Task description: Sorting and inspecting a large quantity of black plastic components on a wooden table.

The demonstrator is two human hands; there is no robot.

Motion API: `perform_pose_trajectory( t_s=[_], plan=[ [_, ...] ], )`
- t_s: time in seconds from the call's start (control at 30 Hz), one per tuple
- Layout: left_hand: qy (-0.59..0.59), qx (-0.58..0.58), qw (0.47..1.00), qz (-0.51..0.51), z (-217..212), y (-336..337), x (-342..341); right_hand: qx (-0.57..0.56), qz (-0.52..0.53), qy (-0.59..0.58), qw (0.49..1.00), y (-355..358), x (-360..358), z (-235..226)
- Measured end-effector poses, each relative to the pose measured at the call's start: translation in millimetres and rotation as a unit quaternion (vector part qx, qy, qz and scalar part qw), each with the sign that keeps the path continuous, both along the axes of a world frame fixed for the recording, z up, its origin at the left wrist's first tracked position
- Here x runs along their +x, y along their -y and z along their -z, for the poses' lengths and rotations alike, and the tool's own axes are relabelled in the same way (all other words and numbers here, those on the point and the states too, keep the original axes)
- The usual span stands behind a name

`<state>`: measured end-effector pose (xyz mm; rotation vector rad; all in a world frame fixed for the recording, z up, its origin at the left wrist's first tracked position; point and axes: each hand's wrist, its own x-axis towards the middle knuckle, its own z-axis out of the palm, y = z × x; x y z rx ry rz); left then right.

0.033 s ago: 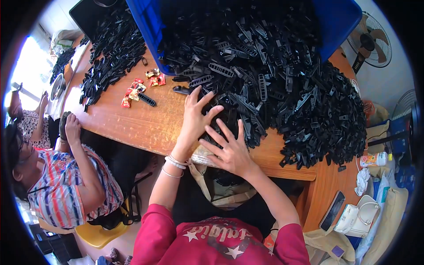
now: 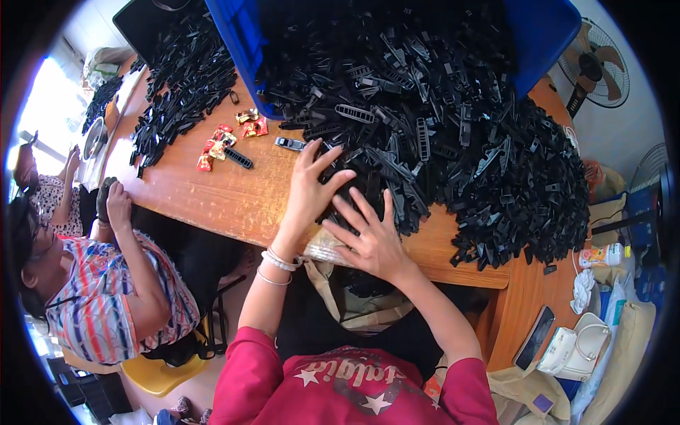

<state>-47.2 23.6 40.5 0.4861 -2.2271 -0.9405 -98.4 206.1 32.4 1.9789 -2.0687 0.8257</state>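
Observation:
My left hand [image 2: 310, 185] is at the near edge of a big heap of black plastic parts [image 2: 439, 142], its fingers spread and bent over the closest pieces. A single black part [image 2: 290, 144] lies on the wood by its fingertips. To the right, my right hand [image 2: 372, 244] is open too, fingers spread over the same edge of the heap, its thumb side toward the left hand. Neither hand visibly grips anything. Below them, at the table's edge, is a whitish ribbed bundle [image 2: 327, 248], partly covered by the right hand.
A blue bin [image 2: 237, 49] lies tipped at the back with parts spilling out. Red and gold wrapped sweets [image 2: 216, 150] and a black slotted part [image 2: 239, 158] lie left on the wooden table [image 2: 219, 202]. A co-worker [image 2: 117, 297] sits at left. A phone [image 2: 534, 338] lies at right.
The single black part by my left fingertips has turned and shifted slightly left, showing a lighter face. My left hand has moved a little left; the right hand has hardly moved.

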Motion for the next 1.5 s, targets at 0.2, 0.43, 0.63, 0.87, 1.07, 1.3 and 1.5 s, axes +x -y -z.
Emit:
perform_pose_trajectory(
  t_s=[0.2,0.43,0.63,0.87,1.07,1.3,1.5],
  plan=[
    [0.051,-0.200,0.961,-0.184,6,73,53,-0.019,0.015,-0.022,0.999,-4,1,3],
    [0.078,-0.125,0.988,-0.042,31,55,47,-0.032,0.023,-0.019,0.999,-2,3,10],
    [0.006,-0.122,0.989,-0.087,27,20,27,-0.007,0.013,-0.069,0.997,3,20,13],
    [-0.106,-0.081,0.982,-0.134,31,118,-2,-0.029,-0.002,-0.039,0.999,21,21,16],
    [-0.010,-0.087,0.993,-0.077,29,83,0,-0.017,0.022,-0.059,0.998,17,21,13],
    [-0.105,-0.139,0.983,-0.064,0,97,-4,0.004,-0.007,-0.082,0.997,31,22,8],
    [-0.002,-0.226,0.972,-0.060,-30,147,-81,0.006,-0.021,-0.080,0.997,34,29,4]
  ],
)
